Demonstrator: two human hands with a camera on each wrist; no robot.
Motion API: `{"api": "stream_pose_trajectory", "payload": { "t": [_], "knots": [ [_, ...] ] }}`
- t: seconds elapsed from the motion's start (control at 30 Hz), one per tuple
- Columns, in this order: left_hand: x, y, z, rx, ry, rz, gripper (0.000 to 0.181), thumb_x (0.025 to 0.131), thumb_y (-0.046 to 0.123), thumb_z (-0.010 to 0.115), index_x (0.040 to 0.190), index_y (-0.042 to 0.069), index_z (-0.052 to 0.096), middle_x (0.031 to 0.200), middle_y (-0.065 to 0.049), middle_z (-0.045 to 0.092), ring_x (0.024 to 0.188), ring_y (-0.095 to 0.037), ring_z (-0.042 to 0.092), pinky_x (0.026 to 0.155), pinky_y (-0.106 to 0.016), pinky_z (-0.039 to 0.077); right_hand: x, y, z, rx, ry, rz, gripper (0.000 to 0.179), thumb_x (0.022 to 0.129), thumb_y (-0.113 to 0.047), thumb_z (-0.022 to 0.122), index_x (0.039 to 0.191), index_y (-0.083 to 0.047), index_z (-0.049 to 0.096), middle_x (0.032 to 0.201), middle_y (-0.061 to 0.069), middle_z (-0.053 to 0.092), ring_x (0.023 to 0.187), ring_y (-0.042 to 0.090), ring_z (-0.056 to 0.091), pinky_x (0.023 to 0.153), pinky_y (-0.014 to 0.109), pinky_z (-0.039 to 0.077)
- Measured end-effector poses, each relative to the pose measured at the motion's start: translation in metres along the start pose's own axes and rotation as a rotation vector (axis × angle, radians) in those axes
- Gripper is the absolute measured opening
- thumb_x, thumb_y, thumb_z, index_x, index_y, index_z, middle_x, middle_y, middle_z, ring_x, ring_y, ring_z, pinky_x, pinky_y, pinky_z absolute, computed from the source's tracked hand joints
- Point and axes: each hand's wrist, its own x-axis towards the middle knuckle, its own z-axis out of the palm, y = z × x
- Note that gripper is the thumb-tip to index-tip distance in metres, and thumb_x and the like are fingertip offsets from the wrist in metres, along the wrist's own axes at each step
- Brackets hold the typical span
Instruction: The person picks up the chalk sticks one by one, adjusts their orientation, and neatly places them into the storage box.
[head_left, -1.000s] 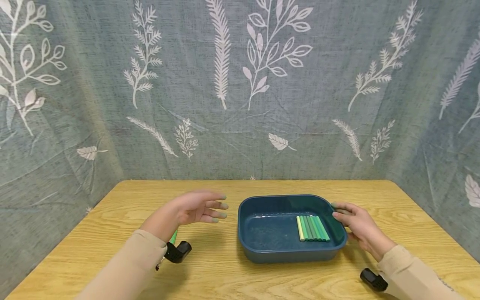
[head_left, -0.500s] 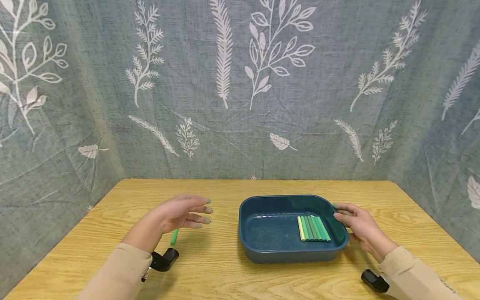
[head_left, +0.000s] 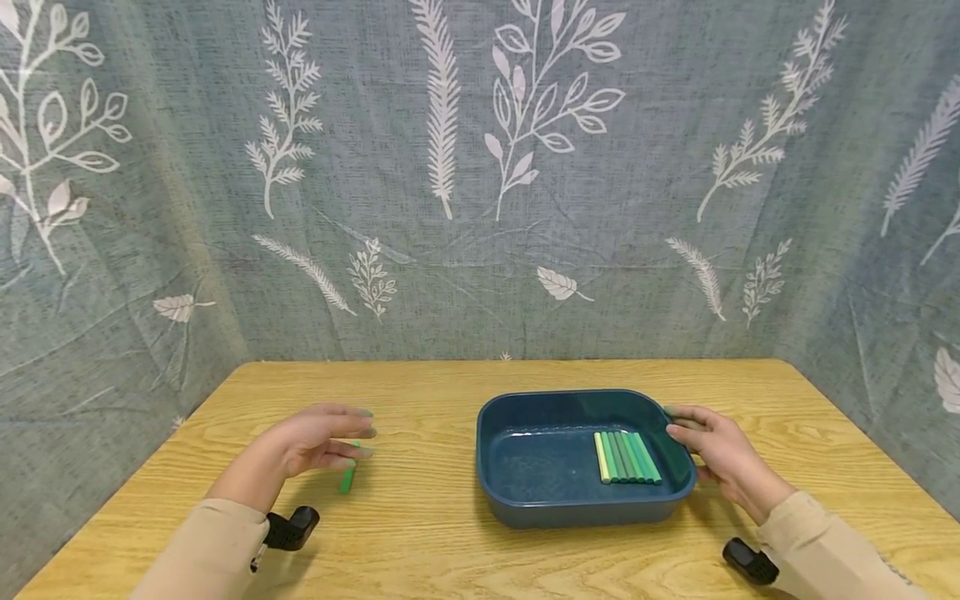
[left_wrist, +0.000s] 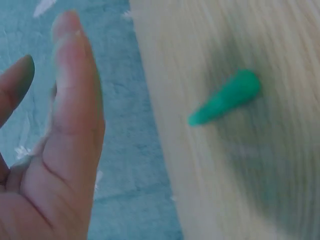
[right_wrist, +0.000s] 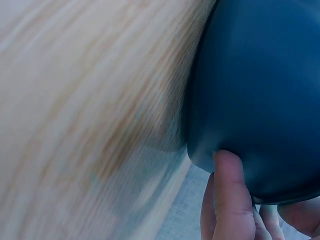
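A single green chalk stick (head_left: 347, 481) lies on the table at the left. My left hand (head_left: 318, 439) is held just above and beside it, fingers fairly straight, with nothing in them. In the left wrist view, the chalk stick (left_wrist: 227, 97) lies apart from the hand (left_wrist: 70, 130). Green dust tints my fingertips. To the right stands a dark blue basin (head_left: 540, 502) with rounded corners. My right hand (head_left: 720, 450) holds its right end by the rim. The right wrist view has a finger (right_wrist: 232, 195) against the outer wall of the basin (right_wrist: 260, 90).
A row of several chalk sticks (head_left: 628, 457), pale yellow to green, lies side by side in the basin's right part. The wooden table (head_left: 420, 542) ends at a patterned curtain (head_left: 450, 283) behind. A small black camera sits on each wrist.
My left hand has moved left and slightly down, away from the basin and to the lone chalk stick. My right hand and the basin have stayed in place.
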Motion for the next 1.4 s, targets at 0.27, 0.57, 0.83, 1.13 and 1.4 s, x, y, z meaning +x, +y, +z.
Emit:
{"api": "stream_pose_trajectory", "payload": {
  "t": [0.27, 0.57, 0.83, 1.13, 1.4],
  "knots": [
    [0.003, -0.009, -0.009, 0.051, 0.104, -0.064, 0.061, 0.103, 0.018, 0.05, 0.145, -0.016, 0.022, 0.143, -0.035, 0.036, 0.093, -0.018, 0.066, 0.077, -0.03, 0.057, 0.0, -0.003, -0.002, -0.001, -0.011, -0.006, 0.053, 0.104, -0.019, 0.048, 0.147, 0.006, 0.03, 0.149, 0.03, 0.031, 0.093, 0.009, 0.06, 0.066, 0.034, 0.058],
    [0.009, -0.018, -0.018, 0.113, 0.125, -0.152, 0.065, 0.102, 0.022, 0.052, 0.145, -0.017, 0.022, 0.137, -0.032, 0.045, 0.078, -0.011, 0.065, 0.07, -0.025, 0.055, 0.001, -0.006, -0.002, -0.014, -0.007, -0.002, 0.052, 0.104, -0.018, 0.047, 0.147, 0.006, 0.03, 0.149, 0.03, 0.031, 0.092, 0.009, 0.06, 0.066, 0.034, 0.058],
    [0.018, -0.03, -0.023, 0.095, 0.156, -0.243, 0.064, 0.1, 0.024, 0.056, 0.143, -0.015, 0.029, 0.134, -0.029, 0.051, 0.081, -0.014, 0.064, 0.074, -0.03, 0.055, -0.002, -0.001, -0.003, -0.019, 0.003, 0.005, 0.051, 0.103, -0.019, 0.05, 0.145, 0.006, 0.034, 0.148, 0.03, 0.033, 0.092, 0.011, 0.06, 0.066, 0.033, 0.057],
    [0.023, -0.036, -0.029, 0.074, 0.113, -0.274, 0.046, 0.099, 0.02, 0.059, 0.133, -0.01, 0.05, 0.107, -0.017, 0.063, 0.086, -0.016, 0.06, 0.076, -0.028, 0.052, 0.0, -0.003, 0.0, -0.011, -0.007, -0.006, 0.052, 0.103, -0.018, 0.05, 0.146, 0.006, 0.033, 0.149, 0.03, 0.032, 0.094, 0.01, 0.06, 0.068, 0.034, 0.058],
    [0.023, -0.038, -0.031, 0.111, 0.084, -0.26, 0.025, 0.1, 0.017, 0.058, 0.113, -0.002, 0.065, 0.089, -0.003, 0.057, 0.08, -0.014, 0.057, 0.072, -0.024, 0.05, 0.0, -0.001, 0.002, -0.006, -0.002, -0.006, 0.051, 0.104, -0.017, 0.049, 0.145, 0.007, 0.033, 0.148, 0.03, 0.033, 0.093, 0.01, 0.06, 0.066, 0.033, 0.058]
  ]
}}
